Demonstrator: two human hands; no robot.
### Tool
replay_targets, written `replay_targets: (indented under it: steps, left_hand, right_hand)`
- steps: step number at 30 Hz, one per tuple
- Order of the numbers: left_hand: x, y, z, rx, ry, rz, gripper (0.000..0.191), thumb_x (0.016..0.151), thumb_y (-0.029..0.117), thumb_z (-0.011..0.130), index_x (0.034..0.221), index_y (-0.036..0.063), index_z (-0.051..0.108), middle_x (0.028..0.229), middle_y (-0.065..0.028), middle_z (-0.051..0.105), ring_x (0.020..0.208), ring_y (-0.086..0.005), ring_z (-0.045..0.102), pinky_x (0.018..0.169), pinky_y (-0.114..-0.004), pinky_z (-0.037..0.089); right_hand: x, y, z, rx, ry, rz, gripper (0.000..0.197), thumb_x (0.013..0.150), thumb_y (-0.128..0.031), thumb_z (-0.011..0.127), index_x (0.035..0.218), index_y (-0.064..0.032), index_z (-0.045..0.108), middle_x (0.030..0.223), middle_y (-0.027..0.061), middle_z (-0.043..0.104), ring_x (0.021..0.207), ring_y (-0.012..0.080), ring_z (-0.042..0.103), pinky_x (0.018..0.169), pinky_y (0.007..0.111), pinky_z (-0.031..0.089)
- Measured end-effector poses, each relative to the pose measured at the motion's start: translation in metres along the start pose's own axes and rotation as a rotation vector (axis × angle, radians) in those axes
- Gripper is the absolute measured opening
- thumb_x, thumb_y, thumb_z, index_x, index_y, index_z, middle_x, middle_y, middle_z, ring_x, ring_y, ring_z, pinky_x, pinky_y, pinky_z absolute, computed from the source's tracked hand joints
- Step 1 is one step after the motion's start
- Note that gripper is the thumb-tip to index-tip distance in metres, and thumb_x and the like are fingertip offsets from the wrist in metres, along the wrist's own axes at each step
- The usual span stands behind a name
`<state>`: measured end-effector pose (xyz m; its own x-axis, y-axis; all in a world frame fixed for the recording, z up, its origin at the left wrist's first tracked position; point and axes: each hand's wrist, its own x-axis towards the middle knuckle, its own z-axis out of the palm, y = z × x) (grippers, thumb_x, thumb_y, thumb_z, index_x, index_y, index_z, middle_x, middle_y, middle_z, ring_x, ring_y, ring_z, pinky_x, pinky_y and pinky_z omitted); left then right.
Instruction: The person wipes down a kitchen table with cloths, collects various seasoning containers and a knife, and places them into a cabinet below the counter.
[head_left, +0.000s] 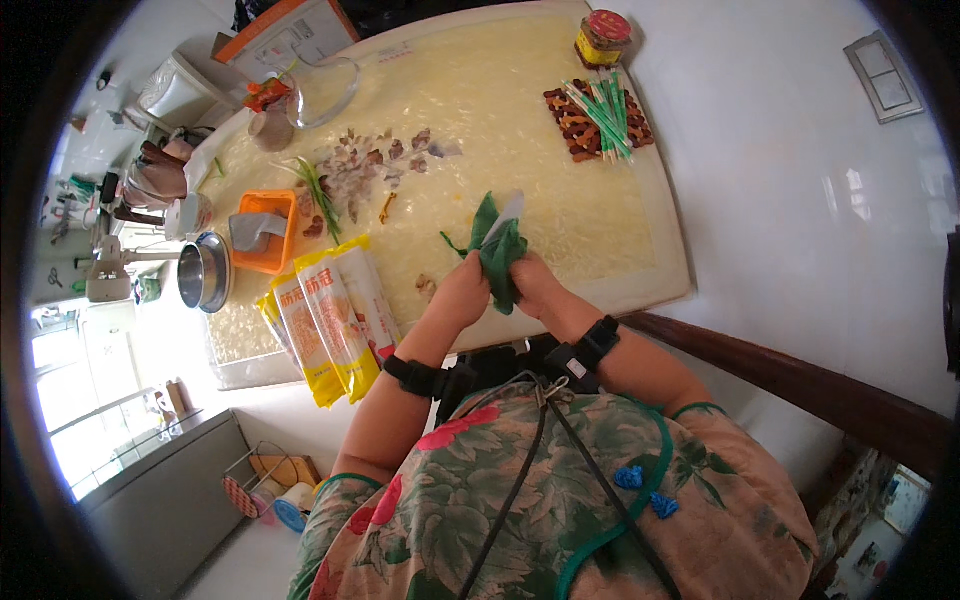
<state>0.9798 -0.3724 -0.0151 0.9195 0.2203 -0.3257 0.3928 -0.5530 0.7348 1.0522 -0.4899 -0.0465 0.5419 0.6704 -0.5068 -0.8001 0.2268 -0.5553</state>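
Before my chest, over the near part of the table, both hands are at a green cloth (501, 262) that is bunched and folded. My left hand (466, 289) grips its left side. My right hand (537, 285) closes on its right side, the fingers partly hidden. Out of the cloth's folds sticks a pale, flat, pointed piece (510, 214) that looks like a knife blade; any handle is hidden. A thin green cord (451, 242) trails to the left of the cloth.
Packs of noodles (337, 322) overhang the near table edge at left. Beyond them are an orange basket (292, 247), a metal bowl (196, 276), scallions (319, 196) and a glass bowl (330, 97). Green-wrapped chopsticks (607, 124) and a lidded jar (602, 39) stand by the right wall.
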Motion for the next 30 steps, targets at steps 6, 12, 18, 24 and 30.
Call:
replay_targets:
  steps: [6, 12, 18, 24, 30]
  left_hand:
    - [-0.004, 0.006, 0.0, 0.177, -0.047, -0.021, 0.021, 0.086, 0.015, 0.042, 0.097, -0.0033, 0.039, 0.083, -0.0273, 0.058, 0.08, -0.0443, 0.055, 0.068, -0.05, 0.043]
    - [-0.021, 0.009, -0.005, 0.183, -0.064, -0.068, 0.022, 0.088, 0.02, 0.043, 0.095, -0.0014, 0.041, 0.08, -0.0264, 0.059, 0.08, -0.0435, 0.056, 0.068, -0.05, 0.043]
    - [-0.053, -0.034, -0.016, -0.039, 0.112, -0.092, 0.026, 0.09, 0.025, 0.046, 0.091, -0.0008, 0.045, 0.076, -0.022, 0.056, 0.069, -0.0388, 0.055, 0.067, -0.044, 0.045]
    - [-0.077, -0.074, -0.046, -0.566, 0.334, -0.334, 0.017, 0.088, 0.016, 0.053, 0.084, 0.001, 0.046, 0.068, -0.0068, 0.051, 0.056, -0.0148, 0.055, 0.052, -0.028, 0.048]
    - [-0.084, -0.076, -0.039, -0.794, 0.456, -0.356, 0.012, 0.087, 0.011, 0.052, 0.083, 0.0015, 0.046, 0.07, -0.0042, 0.052, 0.06, -0.0118, 0.055, 0.055, -0.025, 0.049]
  right_hand:
    - [0.008, 0.001, 0.003, -0.14, 0.125, -0.024, 0.017, 0.08, -0.003, 0.047, 0.089, -0.0002, 0.061, 0.085, 0.008, 0.059, 0.074, 0.0189, 0.056, 0.064, 0.032, 0.045]
    - [0.037, -0.013, -0.016, -0.047, 0.285, -0.102, 0.021, 0.082, -0.01, 0.047, 0.093, 0.0054, 0.057, 0.084, 0.013, 0.058, 0.073, 0.0248, 0.059, 0.064, 0.038, 0.048]
    - [0.03, -0.066, -0.045, 0.0, 0.234, -0.052, 0.027, 0.09, -0.018, 0.044, 0.103, 0.0043, 0.053, 0.098, 0.0135, 0.059, 0.086, 0.0245, 0.058, 0.076, 0.037, 0.048]
    - [-0.032, -0.1, -0.1, -0.149, 0.333, -0.183, 0.032, 0.087, -0.013, 0.048, 0.113, 0.0047, 0.05, 0.097, 0.0129, 0.059, 0.085, 0.0234, 0.06, 0.072, 0.034, 0.05]
    - [-0.054, -0.087, -0.146, -1.724, 0.255, -0.344, 0.065, 0.072, -0.013, 0.065, 0.128, 0.0027, 0.035, 0.136, 0.0231, 0.025, 0.125, 0.0333, 0.03, 0.1, 0.046, 0.029]
